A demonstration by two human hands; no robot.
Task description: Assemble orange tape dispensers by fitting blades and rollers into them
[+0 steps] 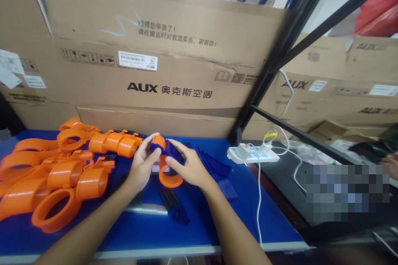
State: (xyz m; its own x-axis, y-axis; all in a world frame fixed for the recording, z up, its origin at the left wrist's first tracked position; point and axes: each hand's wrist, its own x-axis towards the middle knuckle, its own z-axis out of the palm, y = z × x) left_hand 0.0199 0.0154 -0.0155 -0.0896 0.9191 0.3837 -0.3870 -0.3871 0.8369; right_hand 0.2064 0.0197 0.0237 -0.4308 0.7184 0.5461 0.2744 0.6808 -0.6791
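Observation:
Both of my hands meet over the blue tabletop. My left hand closes its thumb and fingers on the left side of an orange plastic tape dispenser, whose ring hangs down between the hands. On the other side, my right hand grips the same dispenser, thumb near the top of the ring. A dark blue piece lies against its upper part, between my fingers. Just below the ring rests a black ribbed piece with a dark blue end, beside a silvery strip.
Several orange tape dispensers are heaped on the left. Dark blue flat pieces lie to the right, near a white power strip with cords. A large cardboard box stands behind, a black metal frame at right.

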